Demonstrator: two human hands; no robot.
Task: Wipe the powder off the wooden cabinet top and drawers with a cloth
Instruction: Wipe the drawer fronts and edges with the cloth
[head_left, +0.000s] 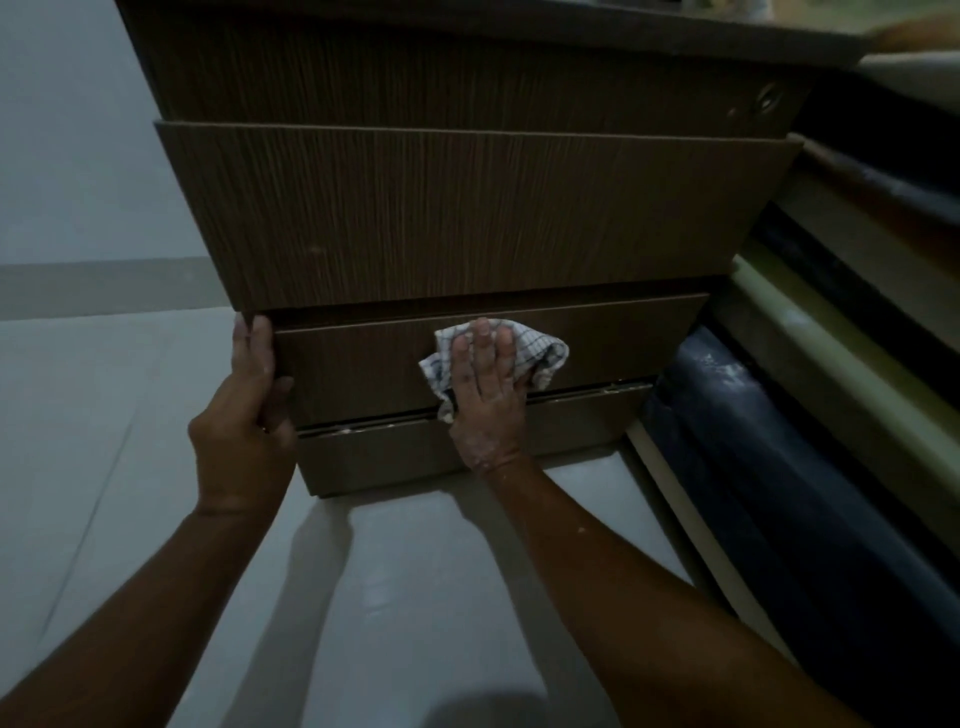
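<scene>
A dark wooden cabinet (467, 78) with stacked drawers fills the upper middle of the head view. The middle drawer (467, 218) juts out toward me. Below it, my right hand (485, 379) presses a white checked cloth (545, 348) flat against the front of the lower drawer (363, 364). White powder clings to the back of that hand and wrist. My left hand (249, 405) grips the left edge of the same lower drawer, fingers wrapped around its side. The bottom panel (374, 457) sits under a thin gap.
A pale tiled floor (415, 597) lies under my arms. A light wall (78, 156) stands to the left. On the right, a bed frame and dark mattress edge (779, 441), dusted with white specks, run close beside the cabinet. A round lock (768, 97) marks the top drawer.
</scene>
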